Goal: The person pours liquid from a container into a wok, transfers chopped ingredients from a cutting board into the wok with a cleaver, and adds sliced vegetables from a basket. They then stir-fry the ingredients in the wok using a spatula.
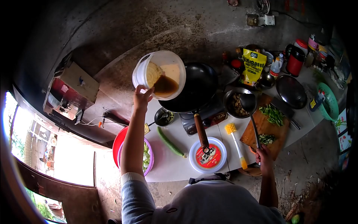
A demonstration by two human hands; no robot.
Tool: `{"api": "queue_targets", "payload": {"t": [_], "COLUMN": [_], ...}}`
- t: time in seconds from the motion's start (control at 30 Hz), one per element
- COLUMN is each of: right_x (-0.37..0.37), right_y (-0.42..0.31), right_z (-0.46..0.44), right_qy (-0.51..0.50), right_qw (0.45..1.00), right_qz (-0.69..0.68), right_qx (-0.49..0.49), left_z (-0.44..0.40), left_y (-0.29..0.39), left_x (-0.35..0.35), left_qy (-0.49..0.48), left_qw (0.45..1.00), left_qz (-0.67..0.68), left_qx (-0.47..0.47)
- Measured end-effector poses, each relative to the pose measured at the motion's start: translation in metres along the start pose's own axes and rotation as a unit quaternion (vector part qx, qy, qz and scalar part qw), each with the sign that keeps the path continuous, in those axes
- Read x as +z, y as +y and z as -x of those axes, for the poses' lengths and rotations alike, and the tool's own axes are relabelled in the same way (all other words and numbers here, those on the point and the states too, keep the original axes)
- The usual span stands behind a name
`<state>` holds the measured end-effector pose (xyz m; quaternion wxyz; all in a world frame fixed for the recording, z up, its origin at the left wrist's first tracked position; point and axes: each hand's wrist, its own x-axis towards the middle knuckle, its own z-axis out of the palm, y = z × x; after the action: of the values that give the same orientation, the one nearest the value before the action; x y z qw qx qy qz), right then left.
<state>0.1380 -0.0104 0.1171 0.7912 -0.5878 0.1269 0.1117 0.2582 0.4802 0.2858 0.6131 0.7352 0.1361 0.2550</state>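
Observation:
My left hand [143, 95] grips a translucent plastic tub [138, 74], tilted beside and partly over the black wok [199, 84]. Brown liquid [166, 86] has run to the tub's lower side, next to a pale mass [153, 72]. The wok rests on a portable stove [205, 125], its wooden handle [201, 130] toward me. In my right hand [264, 158] is the handle of a ladle [255, 128]. Its dark bowl hangs over a metal bowl [226, 100] of small brown pieces [237, 106], too small to name.
Chopped greens [274, 115] and a knife [289, 112] lie on a cutting board [244, 136]. A long green vegetable [169, 142], a brush [235, 143] and a white-rimmed round container [192, 156] are nearer me. Bottles, a yellow bag [253, 67] and a kettle [294, 59] stand behind.

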Motion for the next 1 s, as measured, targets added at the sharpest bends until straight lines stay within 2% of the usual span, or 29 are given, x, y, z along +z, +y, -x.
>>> {"api": "queue_targets", "payload": {"t": [0.63,1.0], "right_x": [0.0,0.002], "right_y": [0.002,0.0], "right_z": [-0.008,-0.006], "right_qy": [-0.002,-0.011], "right_qw": [1.0,1.0], "right_qz": [-0.007,-0.01], "right_qx": [0.009,0.006], "left_z": [-0.004,-0.004], "left_y": [0.004,0.006], "left_x": [0.014,0.021], "left_qy": [-0.025,-0.041], "left_qw": [0.998,0.998], "left_qz": [-0.044,-0.019], "left_qx": [0.029,0.044]}}
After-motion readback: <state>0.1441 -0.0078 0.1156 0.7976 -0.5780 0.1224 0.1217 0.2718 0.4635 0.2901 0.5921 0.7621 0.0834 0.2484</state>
